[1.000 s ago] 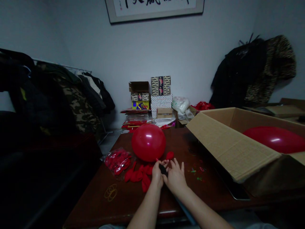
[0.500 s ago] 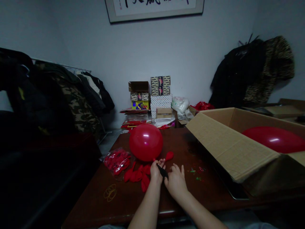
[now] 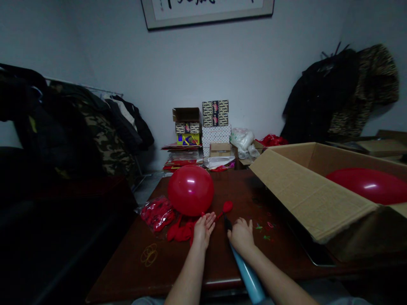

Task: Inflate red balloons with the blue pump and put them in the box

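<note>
An inflated red balloon (image 3: 190, 190) stands over the table, its neck at the fingertips of my left hand (image 3: 203, 228). My left thumb and forefinger appear to pinch that neck while the other fingers stretch out. My right hand (image 3: 242, 236) is wrapped round a balloon pump with a blue barrel (image 3: 248, 277) and a black nozzle end (image 3: 227, 223). The pump's tip is apart from the inflated balloon and points at a small uninflated balloon (image 3: 227, 206). More flat red balloons (image 3: 180, 232) lie left of my left hand, partly hidden by it.
A clear bag of red balloons (image 3: 157, 215) lies at the table's left. Rubber bands (image 3: 149, 255) are nearer me. Small coloured bits (image 3: 266, 238) lie to the right, beside an open cardboard box (image 3: 313, 197) holding another red balloon (image 3: 365, 184). Boxes (image 3: 216, 134) are stacked at the back.
The inflated balloon and my left hand have moved left, away from the black nozzle. My right hand has shifted slightly right with the pump, whose blue barrel now shows.
</note>
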Motion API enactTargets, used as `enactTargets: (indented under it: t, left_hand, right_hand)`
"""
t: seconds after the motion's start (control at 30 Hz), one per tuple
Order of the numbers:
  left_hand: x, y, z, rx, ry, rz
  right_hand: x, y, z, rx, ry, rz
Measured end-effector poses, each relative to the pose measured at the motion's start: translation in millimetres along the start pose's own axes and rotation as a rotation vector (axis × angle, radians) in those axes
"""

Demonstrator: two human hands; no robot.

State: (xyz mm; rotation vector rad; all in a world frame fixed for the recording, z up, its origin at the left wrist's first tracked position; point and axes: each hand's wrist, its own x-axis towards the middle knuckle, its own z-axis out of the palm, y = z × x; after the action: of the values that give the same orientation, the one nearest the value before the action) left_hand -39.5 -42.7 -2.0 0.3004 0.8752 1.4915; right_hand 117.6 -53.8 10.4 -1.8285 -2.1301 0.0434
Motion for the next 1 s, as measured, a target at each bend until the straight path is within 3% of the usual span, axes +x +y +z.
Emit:
enactTargets:
  t: [0.23, 0.37, 0.5, 0.6, 0.8, 0.9, 1.0]
  left_hand:
    - [-11.5, -0.9, 0.4, 0.029, -0.05, 0.007]
    - [-14.6, -1.7, 1.9, 0.095, -0.043, 0.033]
    - [-16.0, -2.6, 2.8, 0.244, -0.008, 0.097]
    - [-15.2, 1.0, 4.0, 0.389, 0.053, 0.174]
    - [-17.3, 21.6, 2.9, 0.691, 0.063, 0.468]
    - [-26.3, 29.3, 3.1, 0.739, 0.059, 0.483]
    - [-40.0, 37.2, 7.2, 0.78, 0.056, 0.503]
  right_hand:
    - [20.8, -13.3, 27.9, -0.017, -0.002, -0.017]
    - [20.1, -16.1, 29.5, -0.016, 0.057, -0.077]
    - [21.6, -19.1, 7.8, 0.005, 0.188, -0.244]
    - [30.2, -22.0, -15.1, 0.022, 0.245, -0.493]
    - [51.4, -31.9, -51.6, 0.009, 0.229, -0.941]
    - [59.9, -41.9, -62.7, -0.015, 0.219, -1.082]
    - [66.9, -51.6, -69.5, -0.018, 0.222, -1.134]
